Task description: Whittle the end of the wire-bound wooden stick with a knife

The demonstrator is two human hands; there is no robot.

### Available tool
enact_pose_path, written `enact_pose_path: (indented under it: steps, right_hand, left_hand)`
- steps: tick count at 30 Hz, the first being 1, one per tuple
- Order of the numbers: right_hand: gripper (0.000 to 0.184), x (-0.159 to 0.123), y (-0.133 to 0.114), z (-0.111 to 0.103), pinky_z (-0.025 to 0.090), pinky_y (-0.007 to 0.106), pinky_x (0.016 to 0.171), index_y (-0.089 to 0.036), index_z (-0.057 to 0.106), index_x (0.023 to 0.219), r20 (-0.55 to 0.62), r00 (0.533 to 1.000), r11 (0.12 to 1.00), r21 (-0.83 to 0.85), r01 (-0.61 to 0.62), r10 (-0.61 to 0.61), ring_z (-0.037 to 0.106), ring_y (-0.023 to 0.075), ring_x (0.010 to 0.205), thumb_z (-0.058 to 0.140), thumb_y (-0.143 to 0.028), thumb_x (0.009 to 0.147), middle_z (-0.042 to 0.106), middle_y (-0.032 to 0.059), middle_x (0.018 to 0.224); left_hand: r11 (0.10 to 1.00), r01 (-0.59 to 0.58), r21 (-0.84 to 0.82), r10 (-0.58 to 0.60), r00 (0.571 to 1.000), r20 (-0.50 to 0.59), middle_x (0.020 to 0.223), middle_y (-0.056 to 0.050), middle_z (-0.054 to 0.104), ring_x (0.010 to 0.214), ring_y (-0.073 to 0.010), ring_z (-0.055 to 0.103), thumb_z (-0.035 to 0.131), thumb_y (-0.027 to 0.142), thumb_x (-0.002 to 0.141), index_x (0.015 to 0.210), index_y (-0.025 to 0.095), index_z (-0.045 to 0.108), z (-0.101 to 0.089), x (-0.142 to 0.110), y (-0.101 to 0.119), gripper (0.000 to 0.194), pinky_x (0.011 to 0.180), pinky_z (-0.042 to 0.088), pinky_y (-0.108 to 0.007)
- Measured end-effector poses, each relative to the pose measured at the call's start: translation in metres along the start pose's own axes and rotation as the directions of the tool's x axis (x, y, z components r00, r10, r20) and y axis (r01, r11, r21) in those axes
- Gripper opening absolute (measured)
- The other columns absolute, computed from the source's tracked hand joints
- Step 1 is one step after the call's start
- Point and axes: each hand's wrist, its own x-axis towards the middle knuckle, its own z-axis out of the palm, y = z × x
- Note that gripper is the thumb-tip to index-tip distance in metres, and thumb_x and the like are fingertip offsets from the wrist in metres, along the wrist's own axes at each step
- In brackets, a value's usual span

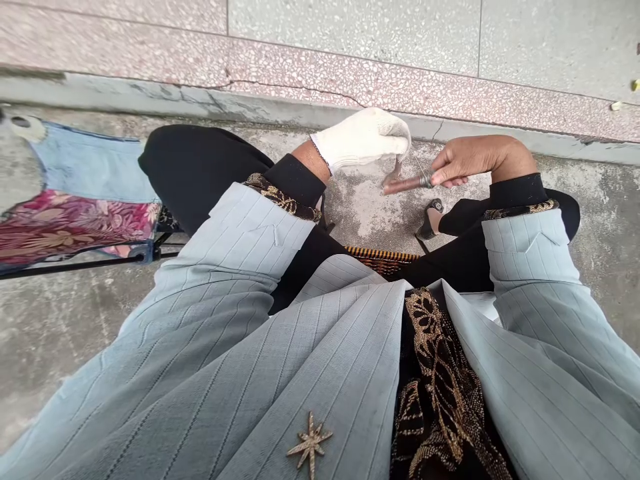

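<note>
My left hand (363,139) wears a white knit glove and is closed over the top of a small brownish piece (394,172) that hangs below its fingers. My right hand (475,160) is bare and pinches a thin brown rod (406,185) with a metal band (426,180) near the fingertips. The rod points left, and its tip lies just under the gloved hand. A fine thread or wire (419,165) runs up from the band. Both hands are held out above my knees, over the concrete ground (365,207).
I sit in black trousers (200,167) and a grey striped jacket (300,347). A folding seat with floral cloth (70,227) stands at my left. A woven edge (383,259) shows between my legs. A sandalled foot (431,223) rests below the rod. A terrazzo step (300,67) runs ahead.
</note>
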Motion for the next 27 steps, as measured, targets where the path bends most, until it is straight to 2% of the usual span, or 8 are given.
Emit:
enact_pose_path:
  steps: [2, 5, 9, 11, 14, 20, 23, 27]
  right_hand:
    - [0.052, -0.012, -0.008, 0.002, 0.042, 0.031, 0.061, -0.023, 0.074, 0.095, 0.037, 0.993, 0.991, 0.086, 0.106, -0.110, 0.052, 0.0149, 0.059, 0.076, -0.071, 0.075, 0.058, -0.0011, 0.063]
    - [0.053, -0.029, -0.013, 0.005, 0.040, 0.033, 0.060, -0.023, 0.074, 0.095, -0.203, 0.947, 0.922, 0.249, 0.296, -0.249, 0.046, 0.0144, 0.058, 0.075, -0.072, 0.076, 0.061, 0.0007, 0.068]
    - [0.068, -0.027, -0.007, 0.010, 0.034, 0.040, 0.055, -0.032, 0.069, 0.109, -0.618, 0.729, 0.835, 0.204, 0.512, -0.296, 0.043, 0.0218, 0.060, 0.042, -0.089, 0.083, 0.062, 0.0059, 0.071]
    - [0.073, -0.018, -0.004, 0.011, 0.033, 0.041, 0.056, -0.035, 0.066, 0.110, -0.692, 0.666, 0.836, 0.166, 0.523, -0.280, 0.044, 0.0243, 0.063, 0.028, -0.092, 0.083, 0.060, 0.0061, 0.069]
    - [0.063, -0.005, -0.005, 0.012, 0.037, 0.039, 0.061, -0.032, 0.063, 0.088, -0.753, 0.642, 0.869, 0.213, 0.447, -0.146, 0.047, 0.0227, 0.067, 0.042, -0.090, 0.083, 0.061, 0.0050, 0.069]
    - [0.044, 0.012, -0.010, 0.009, 0.041, 0.035, 0.069, -0.021, 0.057, 0.072, -0.720, 0.679, 0.987, 0.157, -0.042, 0.143, 0.055, 0.0191, 0.069, 0.064, -0.061, 0.089, 0.062, 0.0063, 0.070]
    - [0.040, 0.016, -0.007, 0.007, 0.042, 0.035, 0.070, -0.019, 0.062, 0.073, -0.545, 0.817, 0.970, -0.028, -0.242, 0.188, 0.059, 0.0231, 0.075, 0.070, -0.056, 0.087, 0.062, 0.0067, 0.068]
    - [0.048, 0.014, -0.007, 0.008, 0.043, 0.033, 0.067, -0.018, 0.067, 0.074, -0.113, 0.984, 0.975, -0.162, -0.153, 0.136, 0.059, 0.0198, 0.071, 0.073, -0.065, 0.083, 0.062, 0.0039, 0.065]
  left_hand:
    - [0.998, -0.013, -0.066, 0.013, 1.000, 0.000, 0.085, -0.003, 0.068, 0.083, -0.0159, 0.057, 0.057, 0.031, 0.083, 0.091, 0.015, 0.069, 0.000, 0.001, 0.000, 0.022, 0.071, 0.040, -0.027]
    - [0.990, -0.039, -0.136, 0.035, 0.999, -0.033, 0.086, -0.005, 0.067, 0.080, -0.0159, 0.058, 0.056, 0.027, 0.084, 0.091, 0.015, 0.068, 0.003, 0.003, -0.002, 0.018, 0.071, 0.042, -0.029]
    - [0.972, -0.044, -0.230, 0.043, 0.999, -0.008, 0.080, -0.006, 0.064, 0.067, -0.0133, 0.053, 0.055, 0.027, 0.090, 0.087, 0.016, 0.066, 0.008, 0.004, -0.007, 0.016, 0.064, 0.040, -0.030]
    - [0.961, -0.044, -0.272, 0.061, 0.997, 0.052, 0.078, -0.006, 0.064, 0.063, -0.0126, 0.050, 0.056, 0.030, 0.091, 0.089, 0.017, 0.066, 0.010, 0.003, -0.008, 0.017, 0.061, 0.039, -0.029]
    - [0.985, -0.070, -0.159, 0.089, 0.990, 0.112, 0.079, -0.006, 0.065, 0.065, -0.0148, 0.054, 0.054, 0.032, 0.092, 0.089, 0.016, 0.067, 0.011, 0.004, -0.007, 0.020, 0.063, 0.041, -0.030]
    - [0.960, -0.186, 0.210, 0.145, 0.970, 0.197, 0.083, -0.005, 0.068, 0.067, -0.0149, 0.057, 0.050, 0.029, 0.092, 0.097, 0.016, 0.074, 0.017, 0.009, -0.014, 0.028, 0.068, 0.039, -0.029]
    - [0.927, -0.259, 0.273, 0.192, 0.950, 0.248, 0.079, -0.004, 0.067, 0.066, -0.0148, 0.054, 0.050, 0.027, 0.091, 0.093, 0.017, 0.075, 0.018, 0.010, -0.018, 0.027, 0.068, 0.037, -0.029]
    - [0.935, -0.231, 0.269, 0.161, 0.953, 0.258, 0.074, -0.003, 0.064, 0.065, -0.0154, 0.053, 0.050, 0.027, 0.089, 0.087, 0.016, 0.073, 0.012, 0.007, -0.015, 0.025, 0.068, 0.037, -0.030]
